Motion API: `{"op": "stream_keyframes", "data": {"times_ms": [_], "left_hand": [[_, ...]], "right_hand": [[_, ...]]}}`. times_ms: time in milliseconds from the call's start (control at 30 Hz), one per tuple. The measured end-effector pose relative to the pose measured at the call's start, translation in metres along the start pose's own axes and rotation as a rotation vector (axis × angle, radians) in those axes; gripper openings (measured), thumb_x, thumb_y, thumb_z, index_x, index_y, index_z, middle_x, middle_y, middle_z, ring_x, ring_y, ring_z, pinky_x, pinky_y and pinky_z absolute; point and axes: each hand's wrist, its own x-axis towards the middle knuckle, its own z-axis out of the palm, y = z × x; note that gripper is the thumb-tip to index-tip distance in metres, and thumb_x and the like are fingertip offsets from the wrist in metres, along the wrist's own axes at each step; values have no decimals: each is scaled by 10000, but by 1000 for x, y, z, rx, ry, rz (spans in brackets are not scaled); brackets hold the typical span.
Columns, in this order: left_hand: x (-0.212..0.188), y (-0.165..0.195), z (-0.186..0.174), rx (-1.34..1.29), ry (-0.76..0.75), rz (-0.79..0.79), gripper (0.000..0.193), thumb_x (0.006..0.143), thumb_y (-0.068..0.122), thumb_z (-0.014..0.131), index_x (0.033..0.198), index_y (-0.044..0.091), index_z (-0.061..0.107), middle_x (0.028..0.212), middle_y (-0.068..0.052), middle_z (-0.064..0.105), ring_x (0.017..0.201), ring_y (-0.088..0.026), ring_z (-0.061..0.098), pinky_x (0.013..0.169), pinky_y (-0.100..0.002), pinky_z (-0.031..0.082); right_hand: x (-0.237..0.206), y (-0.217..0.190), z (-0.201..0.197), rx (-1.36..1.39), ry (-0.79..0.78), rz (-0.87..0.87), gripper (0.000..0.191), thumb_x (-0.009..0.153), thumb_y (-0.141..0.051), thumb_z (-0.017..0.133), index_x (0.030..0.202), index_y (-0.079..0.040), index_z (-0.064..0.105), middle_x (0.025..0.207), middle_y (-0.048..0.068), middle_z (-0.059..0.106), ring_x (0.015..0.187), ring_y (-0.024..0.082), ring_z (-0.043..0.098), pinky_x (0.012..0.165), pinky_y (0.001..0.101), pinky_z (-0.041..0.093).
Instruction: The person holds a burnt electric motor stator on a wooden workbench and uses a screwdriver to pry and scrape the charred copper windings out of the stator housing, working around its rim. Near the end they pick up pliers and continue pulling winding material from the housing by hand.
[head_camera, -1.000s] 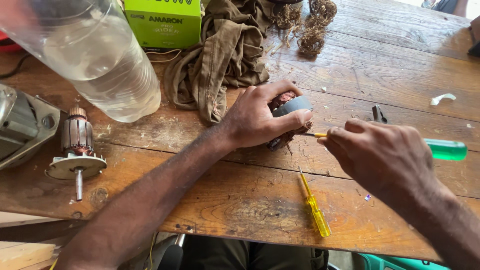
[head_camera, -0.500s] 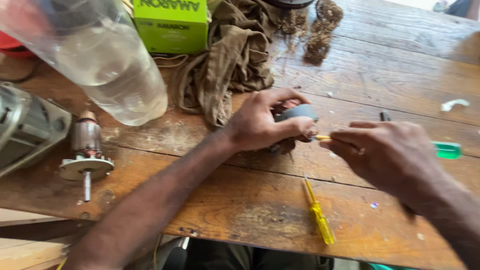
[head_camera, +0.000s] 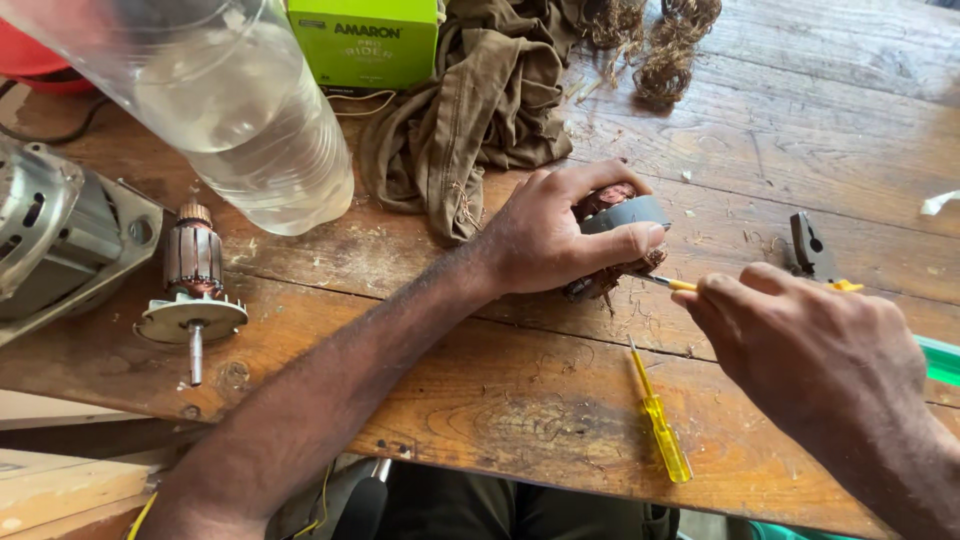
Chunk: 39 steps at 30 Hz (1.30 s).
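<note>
Left hand (head_camera: 545, 235) lay on the wooden table (head_camera: 780, 120) near its middle, fingers curled tight round a small motor stator (head_camera: 620, 220) — grey band outside, reddish copper winding showing at top and bottom; thumb pressed across the grey band. Right hand (head_camera: 810, 345) was just beside it toward the right edge, fingers closed narrow on a yellow-shafted screwdriver (head_camera: 672, 284) whose metal tip touched the lower side of the stator; a green handle end showed past the hand at the table's right edge. A second, yellow screwdriver (head_camera: 658, 425) lay loose near the front edge, below both hands, apart from them. Dark pliers (head_camera: 810, 245) rested just behind the right hand. At the left edge sat a motor armature (head_camera: 193, 285) upright on its disc, touching a grey motor housing (head_camera: 60, 240). A clear plastic bottle (head_camera: 225, 95) loomed at the back left corner; a green box (head_camera: 365, 40) and crumpled olive cloth (head_camera: 480, 110) lay along the back edge, tangled copper wire (head_camera: 665, 50) beside them.
</note>
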Motion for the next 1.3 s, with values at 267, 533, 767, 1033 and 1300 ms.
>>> {"op": "stream_keyframes", "data": {"times_ms": [267,533,767,1033,1300], "left_hand": [[2,7,1,13,-14,-84,586,870,609,642,1148,96,704,967,-54,754,866,-152,784,776,-315,665],[0,7,0,32,4,-42,569,886,601,646,1140,96,709,991,-59,750,905,-166,771,805,-333,642],[-3,11,0,31,9,-56,552,886,588,636,1117,93,713,962,-58,758,890,-159,772,799,-338,637],[-2,18,3,23,-19,-61,533,876,572,640,1101,90,675,859,-46,739,738,-152,792,654,-311,626],[-7,32,7,103,54,-31,506,850,537,700,1083,88,689,835,-67,765,725,-159,795,667,-322,660]], "right_hand": [[-21,-26,-6,-22,472,-15,250,1002,-344,595,883,-142,680,782,10,677,638,190,692,519,335,537],[-30,-28,-3,90,181,40,284,1018,-334,581,1175,-110,656,827,27,671,697,169,707,570,313,579],[-39,-26,-21,71,-62,78,413,1027,-299,536,1421,-178,558,927,8,670,756,157,731,577,305,597],[-35,-39,-37,49,-52,38,462,954,-175,582,1399,-56,545,1022,85,698,747,194,750,588,323,607],[-35,-53,-54,-39,-103,7,235,928,-145,582,1130,-25,584,1004,127,709,820,239,768,630,352,631]]}}
